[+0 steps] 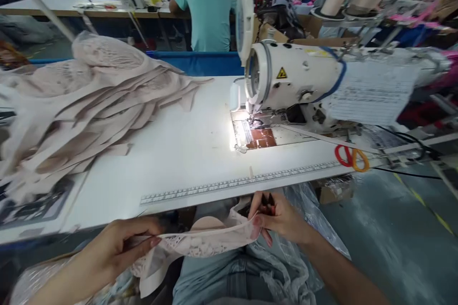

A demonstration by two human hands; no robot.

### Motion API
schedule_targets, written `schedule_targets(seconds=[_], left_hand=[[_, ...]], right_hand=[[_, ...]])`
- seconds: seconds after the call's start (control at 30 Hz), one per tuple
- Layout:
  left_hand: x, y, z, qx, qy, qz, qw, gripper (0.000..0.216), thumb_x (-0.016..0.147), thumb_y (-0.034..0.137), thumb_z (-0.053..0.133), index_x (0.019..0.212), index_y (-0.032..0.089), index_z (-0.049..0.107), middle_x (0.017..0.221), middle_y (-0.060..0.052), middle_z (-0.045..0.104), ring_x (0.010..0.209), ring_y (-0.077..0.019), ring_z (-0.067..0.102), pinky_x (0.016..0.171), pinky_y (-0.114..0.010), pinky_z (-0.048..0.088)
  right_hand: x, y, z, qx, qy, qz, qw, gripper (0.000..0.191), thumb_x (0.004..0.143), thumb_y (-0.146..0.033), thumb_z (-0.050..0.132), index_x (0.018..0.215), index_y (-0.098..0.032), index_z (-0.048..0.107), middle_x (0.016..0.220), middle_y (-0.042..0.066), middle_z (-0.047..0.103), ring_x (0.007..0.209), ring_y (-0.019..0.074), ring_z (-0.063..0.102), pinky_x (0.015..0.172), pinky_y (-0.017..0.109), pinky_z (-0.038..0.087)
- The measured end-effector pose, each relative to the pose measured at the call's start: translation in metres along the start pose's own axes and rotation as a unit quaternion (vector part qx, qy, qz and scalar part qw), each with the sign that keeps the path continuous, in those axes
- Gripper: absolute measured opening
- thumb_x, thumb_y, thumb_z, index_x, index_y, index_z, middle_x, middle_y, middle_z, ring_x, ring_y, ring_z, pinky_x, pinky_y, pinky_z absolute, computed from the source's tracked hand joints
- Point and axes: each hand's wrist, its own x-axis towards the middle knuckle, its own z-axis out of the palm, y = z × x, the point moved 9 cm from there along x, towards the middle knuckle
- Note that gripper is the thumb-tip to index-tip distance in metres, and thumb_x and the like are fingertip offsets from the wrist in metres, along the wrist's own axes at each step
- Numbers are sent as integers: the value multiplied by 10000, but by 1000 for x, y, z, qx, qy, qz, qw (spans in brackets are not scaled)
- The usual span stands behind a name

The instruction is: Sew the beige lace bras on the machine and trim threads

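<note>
A pale pink lace bra point(207, 243) is stretched between my hands over my lap, just below the table's front edge. My left hand point(123, 245) pinches its left end between thumb and fingers, with a loose band hanging beneath. At the other end, my right hand point(275, 217) grips the bra's edge between thumb and fingertip. Also tucked in that hand is a small tool with two dark points point(266, 198) and some red on it; it looks like thread snips, mostly hidden by the fingers. One moulded cup point(207, 223) shows behind the stretched edge.
A lit sewing machine point(296, 74) stands on the white table point(171, 152). Similar bras point(107, 90) are piled at left. A ruler strip point(229, 183) runs along the front edge; red-and-orange-handled scissors point(352, 158) lie at right. Another person point(209, 9) sits ahead.
</note>
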Motion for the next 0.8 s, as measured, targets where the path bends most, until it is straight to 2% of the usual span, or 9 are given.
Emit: schedule_targets(seconds=[0.13, 0.2, 0.27, 0.33, 0.43, 0.5, 0.53, 0.63, 0.8], left_hand=[[-16, 23, -27, -71, -39, 33, 996, 323, 922, 417, 481, 767, 181, 639, 739, -16, 625, 688, -148, 507, 645, -206, 391], [-16, 25, -40, -57, -55, 45, 996, 291, 903, 383, 500, 794, 161, 654, 746, -23, 641, 689, -141, 516, 661, -201, 396], [-10, 14, -54, -8, -33, 15, 999, 261, 893, 340, 488, 811, 166, 665, 729, -11, 636, 668, -132, 516, 650, -203, 381], [-1, -2, -66, 60, 1, -41, 997, 240, 888, 302, 470, 815, 186, 666, 697, 3, 622, 633, -131, 508, 620, -218, 353], [11, -20, -76, 142, 42, -125, 981, 171, 875, 285, 511, 842, 211, 661, 733, -1, 658, 654, -157, 548, 606, -249, 334], [18, -27, -79, 178, 57, -161, 969, 118, 862, 299, 570, 871, 215, 651, 794, -15, 690, 707, -184, 586, 614, -265, 338], [20, -29, -80, 188, 59, -168, 966, 114, 862, 312, 588, 884, 216, 645, 815, -21, 699, 729, -195, 597, 614, -271, 340], [25, -32, -82, 191, 56, -163, 966, 123, 883, 338, 587, 890, 224, 633, 832, -20, 709, 751, -207, 612, 606, -278, 341], [27, -35, -84, 188, 55, -160, 967, 108, 872, 332, 598, 880, 229, 632, 853, -11, 716, 777, -205, 617, 618, -281, 346]], right_hand=[[8, -5, 5, -19, 28, -12, 999, 285, 911, -442, 692, 842, -191, 576, 688, 11, 713, 380, 104, 563, 397, 215, 418], [18, -9, 4, -97, 57, -26, 993, 279, 926, -447, 659, 845, -183, 622, 674, 7, 697, 410, 111, 576, 435, 229, 436], [31, -13, 4, -205, 99, -43, 973, 294, 925, -464, 628, 840, -184, 658, 601, -8, 656, 426, 124, 577, 459, 239, 441], [41, -18, 4, -332, 156, -73, 927, 297, 922, -459, 589, 802, -196, 655, 520, -29, 594, 433, 135, 564, 470, 242, 427], [47, -31, 13, -518, 237, -158, 807, 330, 939, -431, 510, 705, -210, 578, 516, -30, 563, 463, 131, 541, 480, 235, 367], [49, -33, 25, -608, 251, -202, 726, 353, 964, -410, 459, 685, -207, 535, 549, -16, 571, 482, 131, 535, 461, 230, 309], [51, -32, 30, -637, 247, -213, 698, 352, 976, -394, 439, 694, -204, 529, 560, -11, 574, 487, 132, 537, 447, 224, 283], [56, -29, 38, -678, 231, -225, 660, 314, 992, -350, 420, 747, -196, 541, 598, -2, 595, 505, 135, 563, 411, 199, 253], [59, -31, 40, -695, 226, -228, 644, 233, 999, -314, 411, 902, -183, 578, 618, -3, 630, 498, 151, 604, 385, 191, 293]])
